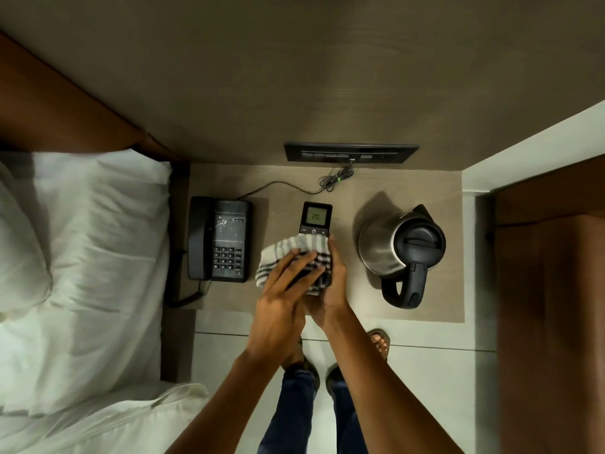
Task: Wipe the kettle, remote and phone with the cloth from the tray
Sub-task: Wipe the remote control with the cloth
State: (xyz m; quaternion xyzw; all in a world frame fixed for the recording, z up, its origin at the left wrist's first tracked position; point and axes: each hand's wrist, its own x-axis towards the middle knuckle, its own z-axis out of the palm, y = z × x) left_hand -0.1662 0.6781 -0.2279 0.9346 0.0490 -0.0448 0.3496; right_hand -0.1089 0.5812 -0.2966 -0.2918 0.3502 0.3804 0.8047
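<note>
My right hand (pixel 330 290) holds the black remote (pixel 316 217) from below, its lit display reading 20 sticking out at the top. My left hand (pixel 281 299) presses a white cloth with dark stripes (pixel 281 253) over the remote's lower half. A black desk phone (pixel 217 239) lies on the bedside table to the left. To the right on the same table stands a steel kettle (pixel 401 249) with a black lid and handle. No tray is in view.
The bedside table (pixel 360 306) fills the middle. A switch panel (pixel 350 153) is on the wall behind, with a thin cable (pixel 334 180) plugged in. A bed with a white pillow (pixel 82 240) lies left. A brown wooden panel (pixel 550 290) stands right. My feet are below.
</note>
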